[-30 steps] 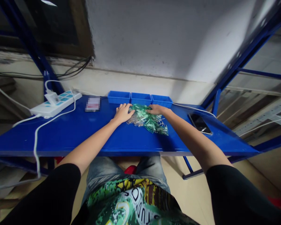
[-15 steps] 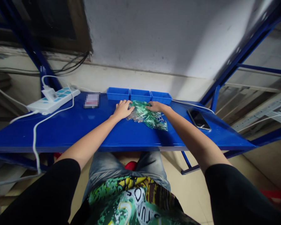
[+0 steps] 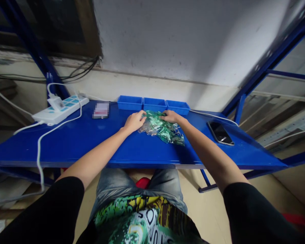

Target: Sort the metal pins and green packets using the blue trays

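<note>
A pile of small clear and green plastic packets [image 3: 159, 127], with metal-looking bits inside, lies on the blue table [image 3: 91, 149]. My left hand [image 3: 135, 121] is at the pile's upper left edge, its fingers curled against the packets. On the upper right side, my right hand [image 3: 171, 116] touches the pile with bent fingers, thumb side towards the packets. Both hands seem closed on the edges of the pile; the fingertips are partly hidden. Just behind stand three blue bins in a row: left [image 3: 130, 103], middle [image 3: 155, 104] and right [image 3: 178, 107].
A white power strip [image 3: 58, 110] with a plug and cables sits at the table's left. Near it lies a small blurred-out box [image 3: 101, 110]. A black phone [image 3: 220, 133] rests at the right. Blue frame posts rise at both sides, with a wall behind.
The view has shifted slightly. My left hand's fingers, spread over the packets' edge before, are now more curled. My right hand stays at the pile's upper right.
</note>
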Tool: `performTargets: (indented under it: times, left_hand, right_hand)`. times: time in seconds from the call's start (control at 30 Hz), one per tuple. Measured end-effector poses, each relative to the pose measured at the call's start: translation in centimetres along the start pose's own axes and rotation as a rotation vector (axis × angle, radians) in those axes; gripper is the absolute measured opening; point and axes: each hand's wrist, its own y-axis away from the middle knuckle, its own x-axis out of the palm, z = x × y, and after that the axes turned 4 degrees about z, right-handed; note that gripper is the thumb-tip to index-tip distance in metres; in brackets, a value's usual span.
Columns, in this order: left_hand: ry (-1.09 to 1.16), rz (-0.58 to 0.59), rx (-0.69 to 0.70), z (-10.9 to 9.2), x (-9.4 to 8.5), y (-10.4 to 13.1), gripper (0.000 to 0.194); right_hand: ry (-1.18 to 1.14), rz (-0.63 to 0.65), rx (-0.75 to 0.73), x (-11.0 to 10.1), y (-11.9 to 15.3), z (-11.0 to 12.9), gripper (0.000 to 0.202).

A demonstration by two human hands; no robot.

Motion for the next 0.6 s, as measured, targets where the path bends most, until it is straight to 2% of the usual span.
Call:
performTargets:
  times: [0.2,0.3,0.4,0.43,0.5,0.6]
  left_hand:
    - [0.185,-0.273,0.083,0.4,-0.1,-0.2,0.018]
    - [0.385,-0.335,0.021,0.7,0.1,-0.7,0.019]
    - [0.591,-0.343,-0.087,0.8,0.4,-1.3,0.021]
    - [0.652,-0.333,-0.114,0.7,0.5,-1.6,0.022]
    - [0.738,-0.295,-0.122,0.6,0.6,-2.2,0.022]
    - [0.764,-0.256,-0.042,0.4,0.6,-3.2,0.02]
  right_hand:
    - [-0.001,-0.23,0.063,1.6,1.0,1.0,0.047]
    - [0.014,-0.338,0.082,1.7,1.3,2.1,0.043]
    - [-0.047,-0.469,0.059,1.2,1.1,3.7,0.039]
    - [-0.101,-0.484,0.024,1.1,0.9,4.4,0.038]
    - [-0.253,-0.426,-0.099,0.9,0.4,5.8,0.038]
    - [-0.471,-0.312,-0.255,1.0,-0.4,7.3,0.037]
